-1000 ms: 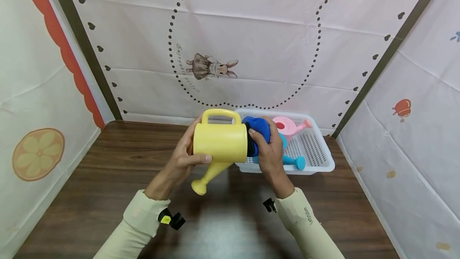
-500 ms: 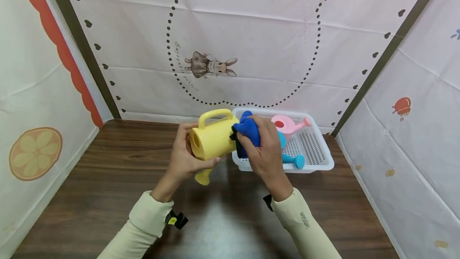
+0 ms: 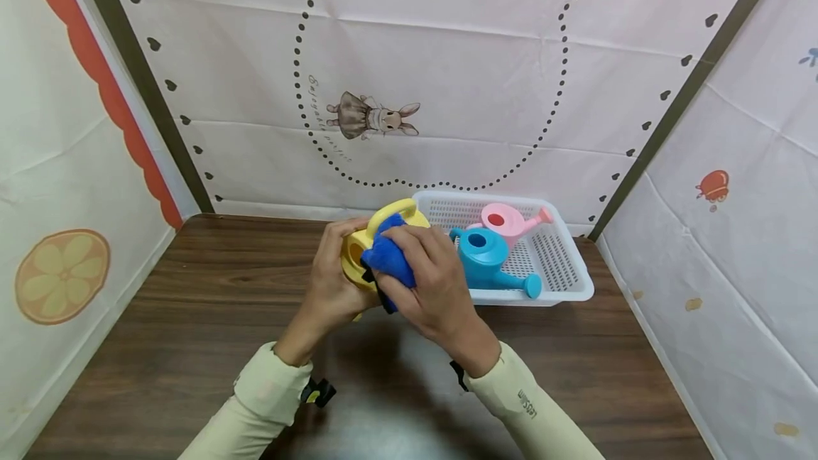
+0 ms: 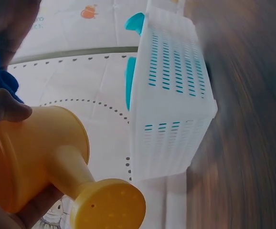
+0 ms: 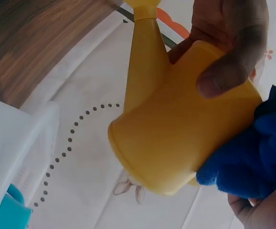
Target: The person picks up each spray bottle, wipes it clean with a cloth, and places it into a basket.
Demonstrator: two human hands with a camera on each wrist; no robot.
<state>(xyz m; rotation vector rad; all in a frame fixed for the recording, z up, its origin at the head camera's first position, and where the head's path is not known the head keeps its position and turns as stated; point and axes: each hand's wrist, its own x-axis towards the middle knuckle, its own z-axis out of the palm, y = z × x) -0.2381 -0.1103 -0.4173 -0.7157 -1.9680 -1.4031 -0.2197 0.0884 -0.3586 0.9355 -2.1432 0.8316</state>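
My left hand (image 3: pixel 335 282) grips a yellow toy watering can (image 5: pixel 176 124) around its body, thumb along the side. The can is tilted, its top opening turned toward the left hand and its sprinkler spout (image 4: pixel 108 205) pointing down in the left wrist view. My right hand (image 3: pixel 434 282) holds a bunched blue cloth (image 3: pixel 391 261) with a black edge. In the head view the cloth covers part of the can near the handle (image 3: pixel 391 211); in the right wrist view it lies against the can's body. Both hands are above the table.
A white perforated plastic basket (image 3: pixel 571 282) stands on the wood-grain table (image 3: pixel 211 346) at the back right. It holds a blue watering can (image 3: pixel 481 254) and a pink one (image 3: pixel 505 218). Printed fabric walls (image 3: pixel 434 41) enclose the table at the back and sides.
The yellow can has turned so its top opening shows. My right hand has moved left with the cloth, from the can's base end to near its handle, uncovering the blue can.
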